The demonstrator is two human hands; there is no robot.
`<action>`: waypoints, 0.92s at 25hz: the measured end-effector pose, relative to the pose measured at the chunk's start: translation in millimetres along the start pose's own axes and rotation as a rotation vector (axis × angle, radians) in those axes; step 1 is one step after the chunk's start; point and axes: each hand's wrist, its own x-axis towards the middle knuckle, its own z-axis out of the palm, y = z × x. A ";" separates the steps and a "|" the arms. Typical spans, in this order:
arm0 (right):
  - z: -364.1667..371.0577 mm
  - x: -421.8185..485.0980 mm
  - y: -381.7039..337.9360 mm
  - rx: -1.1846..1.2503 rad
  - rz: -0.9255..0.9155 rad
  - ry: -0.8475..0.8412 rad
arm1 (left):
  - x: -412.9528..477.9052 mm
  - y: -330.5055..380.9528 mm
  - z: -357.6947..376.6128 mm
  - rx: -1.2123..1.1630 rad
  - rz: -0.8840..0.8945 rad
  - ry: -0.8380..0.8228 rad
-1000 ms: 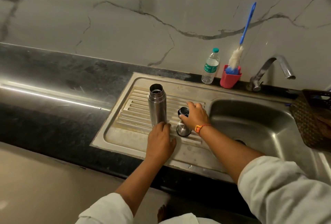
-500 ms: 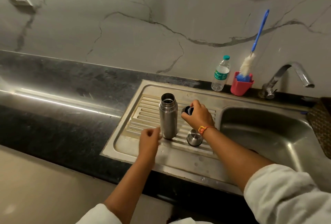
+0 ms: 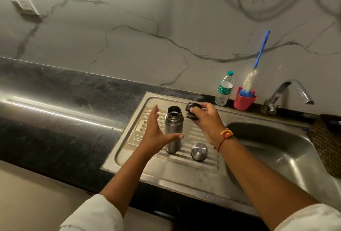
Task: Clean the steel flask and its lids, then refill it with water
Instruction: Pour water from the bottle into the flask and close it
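Observation:
The open steel flask (image 3: 173, 129) stands upright on the ribbed drainboard (image 3: 203, 158) of the sink. My left hand (image 3: 156, 133) is spread open around the flask's left side, thumb in front of its body. My right hand (image 3: 206, 120) holds the black inner lid (image 3: 191, 113) in the air just right of the flask's mouth. The steel outer cap (image 3: 199, 151) lies on the drainboard to the right of the flask's base.
A plastic water bottle (image 3: 224, 88) and a red cup (image 3: 244, 100) with a blue-handled bottle brush (image 3: 255, 72) stand at the back edge. The tap (image 3: 287, 94) overhangs the sink basin (image 3: 276, 155). A woven basket (image 3: 326, 144) sits at the right; dark counter (image 3: 55, 105) stretches left.
My right hand picked the black lid off the steel cap and raised it beside the flask's mouth. My left hand opened and rose along the flask's left side.

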 end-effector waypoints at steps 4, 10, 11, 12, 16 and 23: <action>14.8 -14.7 -34.0 0.048 -0.089 -0.161 | 14.0 19.7 16.0 -0.012 0.029 0.045; 22.3 -12.9 -45.2 -0.515 -0.305 -0.273 | 15.9 14.1 19.1 -0.153 -0.005 0.072; 23.5 -11.7 -47.5 -0.623 -0.357 -0.281 | 16.5 12.4 20.0 -0.145 0.000 0.079; 24.7 -10.2 -50.5 -0.738 -0.403 -0.291 | 16.3 12.1 20.4 -0.140 0.003 0.084; 28.5 -5.4 -59.2 -1.122 -0.490 -0.427 | 14.3 15.0 19.4 -0.126 0.012 0.085; 44.8 -3.6 -74.2 -1.432 -0.479 -0.525 | 14.3 14.3 18.5 -0.114 -0.012 0.100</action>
